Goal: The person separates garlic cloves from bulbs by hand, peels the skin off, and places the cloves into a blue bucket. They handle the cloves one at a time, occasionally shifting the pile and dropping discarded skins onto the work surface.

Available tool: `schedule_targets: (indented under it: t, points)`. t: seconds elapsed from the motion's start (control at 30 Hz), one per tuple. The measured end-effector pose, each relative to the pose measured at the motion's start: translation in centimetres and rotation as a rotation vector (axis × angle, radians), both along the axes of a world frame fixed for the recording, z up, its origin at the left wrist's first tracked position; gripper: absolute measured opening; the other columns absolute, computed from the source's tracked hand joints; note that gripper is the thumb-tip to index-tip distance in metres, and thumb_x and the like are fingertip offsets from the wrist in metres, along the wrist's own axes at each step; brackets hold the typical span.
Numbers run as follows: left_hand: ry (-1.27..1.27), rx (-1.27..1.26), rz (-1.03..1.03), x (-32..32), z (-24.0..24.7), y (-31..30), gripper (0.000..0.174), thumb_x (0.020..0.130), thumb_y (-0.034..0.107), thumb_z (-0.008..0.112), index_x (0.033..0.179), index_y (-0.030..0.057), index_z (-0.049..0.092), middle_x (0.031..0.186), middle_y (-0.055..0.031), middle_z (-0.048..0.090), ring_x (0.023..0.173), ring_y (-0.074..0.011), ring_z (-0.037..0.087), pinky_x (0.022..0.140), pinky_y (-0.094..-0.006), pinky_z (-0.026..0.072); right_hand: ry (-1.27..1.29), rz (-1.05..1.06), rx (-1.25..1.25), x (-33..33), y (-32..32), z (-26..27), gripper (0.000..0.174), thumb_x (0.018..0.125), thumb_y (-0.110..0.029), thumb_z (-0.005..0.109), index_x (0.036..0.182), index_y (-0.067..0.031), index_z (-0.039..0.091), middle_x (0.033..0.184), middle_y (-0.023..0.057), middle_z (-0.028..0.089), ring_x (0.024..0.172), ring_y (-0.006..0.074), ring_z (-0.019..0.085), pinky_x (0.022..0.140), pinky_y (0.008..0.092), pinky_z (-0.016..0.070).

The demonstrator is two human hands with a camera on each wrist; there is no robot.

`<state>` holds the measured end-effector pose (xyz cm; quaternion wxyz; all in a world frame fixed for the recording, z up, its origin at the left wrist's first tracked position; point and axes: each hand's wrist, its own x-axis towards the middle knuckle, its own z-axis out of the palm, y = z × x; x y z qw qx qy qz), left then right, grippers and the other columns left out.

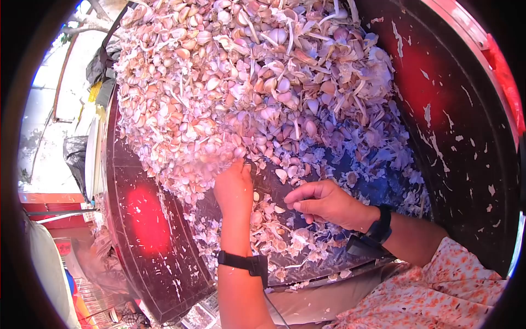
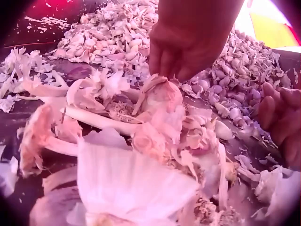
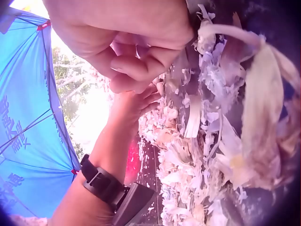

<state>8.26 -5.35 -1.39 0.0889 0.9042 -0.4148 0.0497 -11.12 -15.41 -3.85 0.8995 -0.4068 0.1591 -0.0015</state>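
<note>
My left hand [image 1: 233, 189] reaches down to the near edge of a large heap of loose garlic cloves [image 1: 181, 109]. Its fingers point downward close together, and I cannot tell whether a clove is between the hidden fingertips. In the left wrist view, a whitish garlic bulb [image 2: 162, 96] shows just under those fingers. To the right, my right hand [image 1: 334, 205] hovers over the dark surface, fingers loosely bent, with a gap between thumb and forefinger and nothing visible in it. Several single cloves [image 1: 281, 175] lie between the two hands.
Peeled skins and scraps [image 1: 301, 241] litter the near part of the dark surface. Dry stalks and husks [image 1: 350, 82] mix into the heap's right side. Dark raised sides with flaking patches [image 1: 455, 126] flank it. A blue canopy [image 3: 28, 108] shows in the right wrist view.
</note>
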Motion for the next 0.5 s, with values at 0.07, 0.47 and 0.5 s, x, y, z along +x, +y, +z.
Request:
schedule_targets:
  t: [0.07, 0.47, 0.5]
  points:
    - [-0.042, 0.095, 0.014, -0.7, -0.5, -0.6, 0.025, 0.082, 0.018, 0.057, 0.102, 0.0047, 0.065, 0.072, -0.0191, 0.063, 0.069, -0.0359, 0.062, 0.062, -0.0421, 0.0487, 0.041, 0.024, -0.005, -0.1, -0.3, 0.2, 0.02, 0.089, -0.011, 0.056, 0.106, -0.0022, 0.061, 0.088, 0.0009, 0.061, 0.063, 0.0043, 0.054, 0.051, 0.0157, 0.0405]
    - [0.857, -0.81, 0.281, -12.5, 2.5, 0.8, 0.029, 0.083, -0.003, 0.059, 0.111, -0.0092, 0.057, 0.102, -0.0151, 0.063, 0.082, -0.0128, 0.06, 0.07, -0.0242, 0.049, -0.062, -0.112, 0.023, -0.4, 0.5, 0.6, 0.028, 0.09, -0.014, 0.054, 0.116, -0.0009, 0.053, 0.09, 0.0006, 0.06, 0.071, 0.005, 0.056, 0.052, 0.0172, 0.0437]
    - [0.858, -0.813, 0.26, -13.5, 2.4, 0.7, 0.029, 0.083, -0.004, 0.058, 0.112, -0.0084, 0.057, 0.1, -0.0141, 0.064, 0.081, -0.0121, 0.059, 0.071, -0.0235, 0.0489, -0.115, -0.123, 0.038, -0.4, 0.6, 0.6, 0.027, 0.09, -0.013, 0.054, 0.114, -0.001, 0.054, 0.09, 0.0003, 0.06, 0.072, 0.0046, 0.056, 0.052, 0.0176, 0.0442]
